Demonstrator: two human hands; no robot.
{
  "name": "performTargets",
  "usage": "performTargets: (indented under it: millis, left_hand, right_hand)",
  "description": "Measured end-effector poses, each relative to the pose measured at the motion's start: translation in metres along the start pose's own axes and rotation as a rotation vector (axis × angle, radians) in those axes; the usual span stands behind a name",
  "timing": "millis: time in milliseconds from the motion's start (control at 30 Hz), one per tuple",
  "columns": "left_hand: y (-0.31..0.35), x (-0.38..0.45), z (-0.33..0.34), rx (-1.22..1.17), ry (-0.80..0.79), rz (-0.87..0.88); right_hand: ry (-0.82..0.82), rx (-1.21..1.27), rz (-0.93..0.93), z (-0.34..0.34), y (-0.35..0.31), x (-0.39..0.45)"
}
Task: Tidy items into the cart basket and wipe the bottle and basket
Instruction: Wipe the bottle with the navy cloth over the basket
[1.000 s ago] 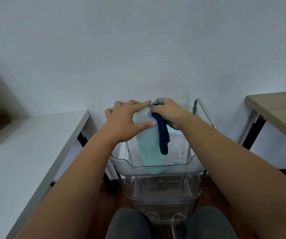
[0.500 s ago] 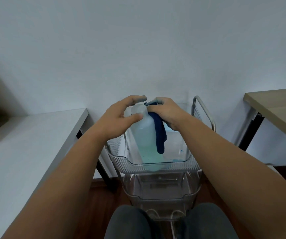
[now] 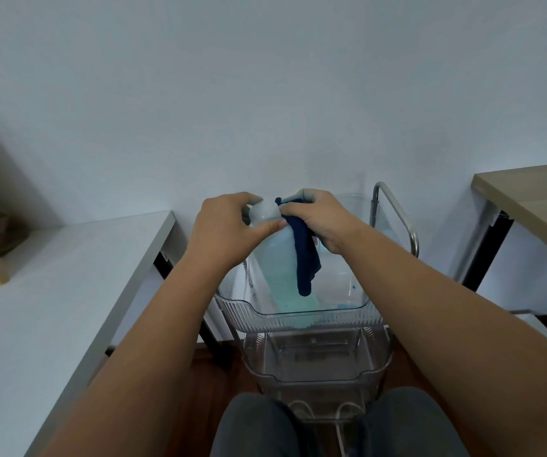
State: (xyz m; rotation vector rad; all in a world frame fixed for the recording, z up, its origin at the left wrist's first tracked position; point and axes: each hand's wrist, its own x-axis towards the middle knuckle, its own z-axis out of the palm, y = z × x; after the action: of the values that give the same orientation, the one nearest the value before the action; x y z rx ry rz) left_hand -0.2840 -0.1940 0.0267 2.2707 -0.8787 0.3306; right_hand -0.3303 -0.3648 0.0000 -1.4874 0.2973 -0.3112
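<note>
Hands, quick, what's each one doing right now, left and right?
Left hand: grips the top of the translucent bottle, thumb across its neck.
Right hand: grips the dark blue cloth against the bottle.

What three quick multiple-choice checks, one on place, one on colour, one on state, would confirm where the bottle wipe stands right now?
1. Where does the bottle's base sit?
A. on the white table
B. inside the cart's top basket
C. on the floor

2. What colour is the cloth?
A. dark blue
B. yellow
C. red

3. What is the left hand doing?
A. hanging idle
B. resting flat on the table
C. holding the bottle's top

Key: 1 B, the bottle leans in the clear top basket. 2 A, the cloth under the right hand is dark blue. 3 C, the left hand has fingers and thumb curled round the neck.
</note>
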Motion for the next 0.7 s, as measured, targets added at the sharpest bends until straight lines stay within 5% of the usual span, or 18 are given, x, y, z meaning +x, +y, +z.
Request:
performTargets:
  millis: [333,533,700]
  left_hand:
    - [-0.009,0.009,-0.011,-0.12,-0.308,0.111]
    - [0.008,-0.007,0.01,0.252,-0.005,0.03]
    - [-0.001,0.012,-0.001,0.285,-0.098,-0.084]
  right_hand:
    - [0.046,0.07,0.011,0.001,0.003,-0.001]
    - [0.182,0.181,0.014,0.01,0.018,-0.009]
    - [0.113,0.055,0.066,0.024,0.052,-0.029]
